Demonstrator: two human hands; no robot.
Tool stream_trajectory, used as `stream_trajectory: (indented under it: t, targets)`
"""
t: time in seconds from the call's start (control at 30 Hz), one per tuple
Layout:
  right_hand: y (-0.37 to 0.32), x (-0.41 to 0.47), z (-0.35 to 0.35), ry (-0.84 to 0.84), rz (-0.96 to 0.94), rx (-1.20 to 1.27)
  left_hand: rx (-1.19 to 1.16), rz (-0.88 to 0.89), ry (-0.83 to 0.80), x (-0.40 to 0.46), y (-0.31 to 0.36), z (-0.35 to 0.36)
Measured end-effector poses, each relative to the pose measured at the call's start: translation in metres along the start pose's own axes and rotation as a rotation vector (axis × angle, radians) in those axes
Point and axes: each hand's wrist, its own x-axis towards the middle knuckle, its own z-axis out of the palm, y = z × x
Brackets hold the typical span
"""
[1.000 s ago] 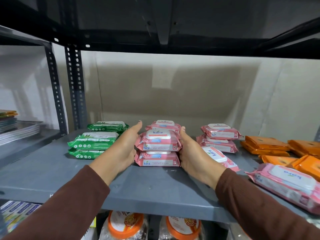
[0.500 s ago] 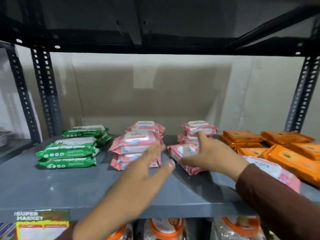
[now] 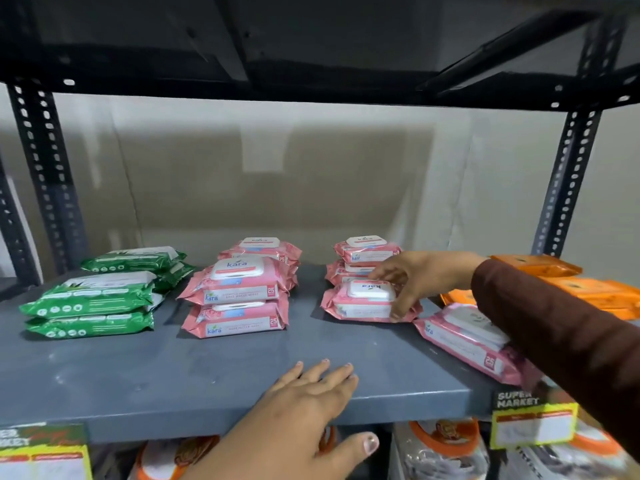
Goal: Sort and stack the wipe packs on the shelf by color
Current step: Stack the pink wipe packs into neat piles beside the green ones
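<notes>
Green wipe packs are stacked at the left of the grey shelf. A stack of pink packs stands in the middle, with more pink packs behind to the right. My right hand grips a single pink pack lying flat in front of that rear pile. Another pink pack lies askew at the front right. Orange packs sit at the far right, partly behind my sleeve. My left hand rests spread on the shelf's front edge and holds nothing.
A black shelf deck hangs overhead, and perforated uprights stand at both sides. Yellow price tags hang on the front edge. Orange-lidded packages fill the shelf below.
The view swung right. My left hand dropped back from the middle pink stack to the shelf's front edge. My right hand closed around the single pink pack on the right.
</notes>
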Motion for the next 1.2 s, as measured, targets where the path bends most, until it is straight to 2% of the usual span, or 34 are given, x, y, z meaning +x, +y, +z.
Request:
stream_trajectory:
  t: [0.17,0.37,0.7,0.77,0.87,0.97,1.03,1.1,1.2]
  targets:
    - [0.016,0.007,-0.001,-0.054,-0.055,0.143,-0.035,-0.005,0.038,-0.002,-0.001,0.001]
    - [0.029,0.011,-0.001,-0.082,-0.066,0.129,-0.075,-0.019,0.031,0.000,-0.001,-0.001]
    - [0.027,-0.001,0.000,-0.033,-0.046,0.124,-0.138,-0.030,0.033,-0.001,-0.002,0.003]
    - [0.030,-0.008,-0.004,0.053,-0.043,0.230,-0.288,-0.056,0.136,-0.001,-0.001,0.000]
    - [0.036,-0.023,-0.011,0.224,-0.036,0.414,-0.733,-0.146,0.368,0.014,0.001,-0.012]
    - [0.042,-0.039,-0.012,0.305,0.040,0.431,-1.056,-0.266,0.353,0.039,0.011,-0.033]
    - [0.046,-0.051,-0.009,0.346,0.092,0.327,-1.099,-0.313,0.322,0.052,0.015,-0.041]
    - [0.048,-0.069,-0.008,0.356,0.121,0.259,-1.040,-0.353,0.308,0.063,0.019,-0.045]
    - [0.050,-0.103,-0.004,0.394,0.136,0.167,-1.020,-0.333,0.256,0.067,0.026,-0.046]
